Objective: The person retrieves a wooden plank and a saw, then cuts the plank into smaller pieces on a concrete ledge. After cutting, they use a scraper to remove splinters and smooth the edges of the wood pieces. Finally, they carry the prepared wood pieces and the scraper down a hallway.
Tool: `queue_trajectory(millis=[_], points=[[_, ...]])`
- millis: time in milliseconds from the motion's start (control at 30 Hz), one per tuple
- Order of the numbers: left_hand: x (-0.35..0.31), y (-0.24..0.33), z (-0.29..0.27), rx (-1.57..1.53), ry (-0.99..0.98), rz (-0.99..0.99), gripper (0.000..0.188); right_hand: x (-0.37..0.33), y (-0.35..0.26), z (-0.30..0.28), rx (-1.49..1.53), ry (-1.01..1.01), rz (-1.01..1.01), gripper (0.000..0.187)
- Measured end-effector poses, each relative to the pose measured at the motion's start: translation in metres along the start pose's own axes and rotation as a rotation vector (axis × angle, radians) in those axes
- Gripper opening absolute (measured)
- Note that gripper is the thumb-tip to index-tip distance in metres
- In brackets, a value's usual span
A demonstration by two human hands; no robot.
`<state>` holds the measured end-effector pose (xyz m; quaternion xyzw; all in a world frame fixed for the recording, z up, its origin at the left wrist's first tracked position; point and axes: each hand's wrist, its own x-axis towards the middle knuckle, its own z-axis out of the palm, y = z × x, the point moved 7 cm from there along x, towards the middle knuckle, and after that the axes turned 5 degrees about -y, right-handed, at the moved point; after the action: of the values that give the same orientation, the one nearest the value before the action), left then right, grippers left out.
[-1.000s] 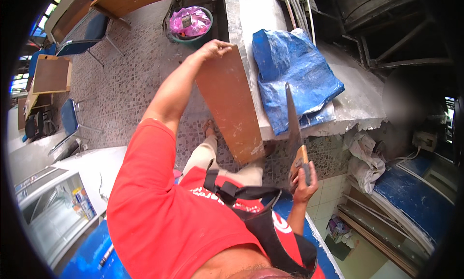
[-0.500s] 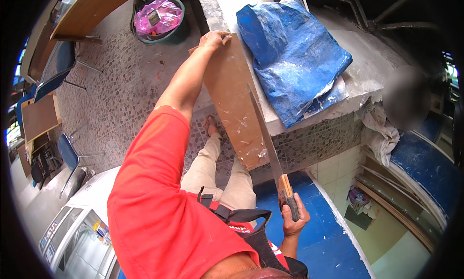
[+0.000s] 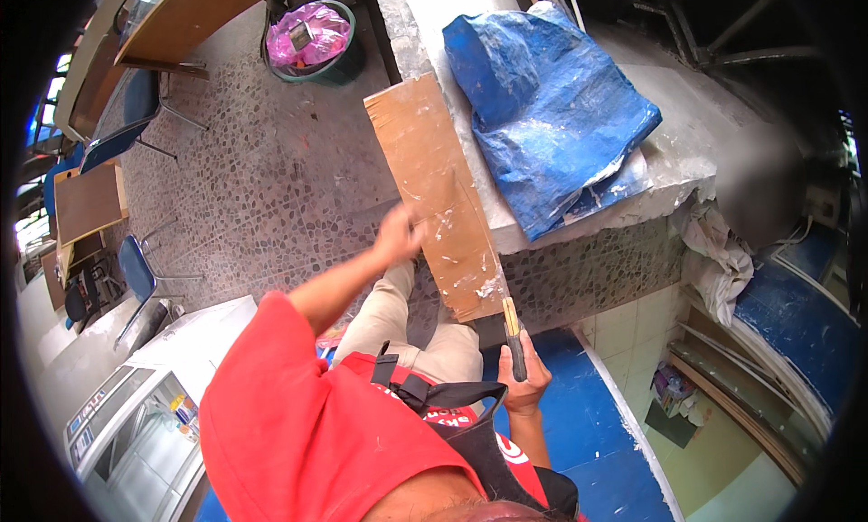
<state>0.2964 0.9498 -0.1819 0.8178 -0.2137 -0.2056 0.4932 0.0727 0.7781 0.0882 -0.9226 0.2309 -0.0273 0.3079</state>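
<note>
A long brown plywood board (image 3: 432, 183) leans or rests along the edge of the pale ledge, its near end marked with white smears. My right hand (image 3: 524, 377) is closed around the dark grip of a handsaw (image 3: 512, 327). The saw's thin blade is seen nearly edge-on along the board's right side, so its contact with the wood is hard to make out. My left hand (image 3: 398, 234) is beside the board's left edge, blurred by motion. Its fingers are too smeared to show whether they grip the edge.
A crumpled blue tarp (image 3: 551, 115) lies on the concrete ledge (image 3: 674, 174) to the right. A green bin (image 3: 342, 65) with a pink plastic bag stands at the far left, near a blue chair (image 3: 122, 128). A blue surface (image 3: 592, 422) extends below the ledge.
My left hand has left the board's far end and come nearer along its left edge. The saw in my right hand has shifted slightly left and turned more edge-on.
</note>
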Motion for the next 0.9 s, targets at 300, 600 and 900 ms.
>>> queue_trajectory(millis=[300, 600, 900], points=[[-0.229, 0.052, 0.087, 0.105, -1.197, -0.2, 0.046, 0.022, 0.0, -0.004, -0.005, 0.018, -0.063, 0.039], [-0.217, 0.007, 0.038, -0.328, -1.183, -0.257, 0.04, 0.032, -0.067, 0.021, -0.087, 0.118, 0.067, 0.04], [-0.2, 0.024, 0.0, -0.264, -1.215, -0.154, 0.064, 0.073, -0.128, 0.027, -0.265, 0.111, 0.129, 0.038]])
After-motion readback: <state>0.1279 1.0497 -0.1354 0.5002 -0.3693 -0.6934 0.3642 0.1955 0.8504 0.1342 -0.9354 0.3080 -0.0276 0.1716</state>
